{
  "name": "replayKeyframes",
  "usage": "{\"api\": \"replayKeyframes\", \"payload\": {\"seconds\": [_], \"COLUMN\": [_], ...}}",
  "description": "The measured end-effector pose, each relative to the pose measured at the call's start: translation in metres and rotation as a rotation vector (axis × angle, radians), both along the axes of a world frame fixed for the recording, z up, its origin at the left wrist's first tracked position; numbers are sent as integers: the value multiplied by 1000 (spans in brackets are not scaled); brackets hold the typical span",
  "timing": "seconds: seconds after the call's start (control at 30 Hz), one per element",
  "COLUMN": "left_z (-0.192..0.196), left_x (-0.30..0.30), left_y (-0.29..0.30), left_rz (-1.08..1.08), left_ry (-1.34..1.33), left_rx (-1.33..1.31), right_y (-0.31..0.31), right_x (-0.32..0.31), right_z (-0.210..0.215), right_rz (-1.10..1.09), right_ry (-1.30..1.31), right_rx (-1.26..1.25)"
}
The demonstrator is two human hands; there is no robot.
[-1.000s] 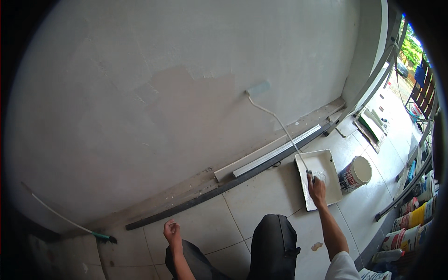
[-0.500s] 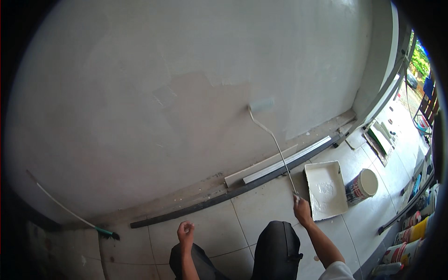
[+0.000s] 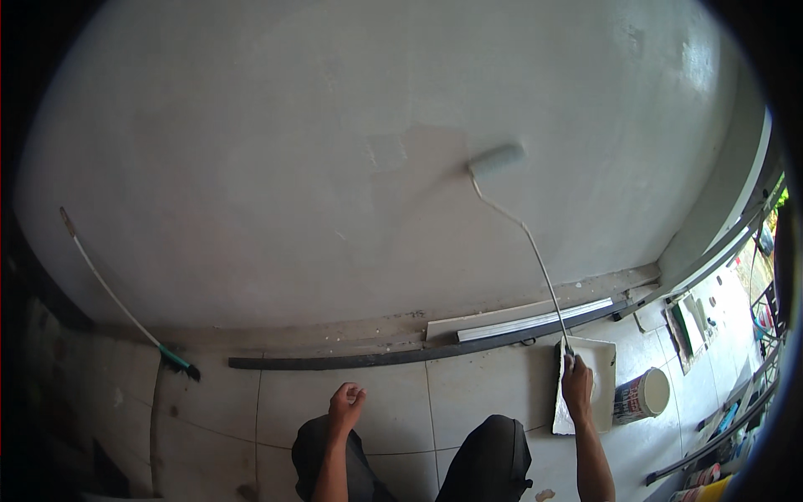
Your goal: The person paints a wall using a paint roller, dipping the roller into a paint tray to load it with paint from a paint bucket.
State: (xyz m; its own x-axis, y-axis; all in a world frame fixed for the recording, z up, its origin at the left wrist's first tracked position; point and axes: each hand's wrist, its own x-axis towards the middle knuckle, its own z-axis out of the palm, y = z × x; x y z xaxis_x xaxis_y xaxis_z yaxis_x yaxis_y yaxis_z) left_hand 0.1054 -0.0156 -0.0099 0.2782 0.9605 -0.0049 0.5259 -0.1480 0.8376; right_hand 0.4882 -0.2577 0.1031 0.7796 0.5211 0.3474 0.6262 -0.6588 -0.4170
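Note:
A long-handled paint roller (image 3: 497,160) is against the grey wall (image 3: 276,201), its thin bent rod slanting down to my right hand. My right hand (image 3: 578,386) is closed around the handle, in front of the paint tray (image 3: 602,358). That white tray lies on the floor, partly hidden by my hand and forearm. Just right of the tray sits a paint bucket (image 3: 642,396), tilted in the view. My left hand (image 3: 347,407) hovers above my left knee with its fingers curled in, and I see nothing in it.
Along the wall's foot lie a long dark bar (image 3: 335,363) and a pale metal strip (image 3: 535,320). A green-headed broom (image 3: 174,359) leans on the wall at left. Several containers (image 3: 711,489) and a dark rail (image 3: 694,453) stand at lower right.
My view has turned to the right and tilted. The roller has moved up the wall, and my right hand now covers part of the tray. My left hand stays curled near my knee.

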Motion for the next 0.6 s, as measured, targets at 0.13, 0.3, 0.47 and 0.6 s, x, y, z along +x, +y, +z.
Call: {"api": "replayKeyframes", "payload": {"seconds": [0.13, 0.3, 0.47, 0.6], "left_z": [-3, -14, -20, -30], "left_x": [0, 0, 0, -16], "left_y": [2, 3, 10, 15], "left_rz": [27, 33, 25, 90], "left_ry": [-72, -95, -132, -106], "left_rx": [-57, -64, -60, -74], "right_y": [68, 136, 141, 110], "right_x": [-25, -75, -152, -226], "right_z": [65, 62, -46, -91], "right_rz": [190, 350, 342, 251], "right_ry": [88, 241, 593, 518], "right_rx": [224, 419, 377, 262]}}
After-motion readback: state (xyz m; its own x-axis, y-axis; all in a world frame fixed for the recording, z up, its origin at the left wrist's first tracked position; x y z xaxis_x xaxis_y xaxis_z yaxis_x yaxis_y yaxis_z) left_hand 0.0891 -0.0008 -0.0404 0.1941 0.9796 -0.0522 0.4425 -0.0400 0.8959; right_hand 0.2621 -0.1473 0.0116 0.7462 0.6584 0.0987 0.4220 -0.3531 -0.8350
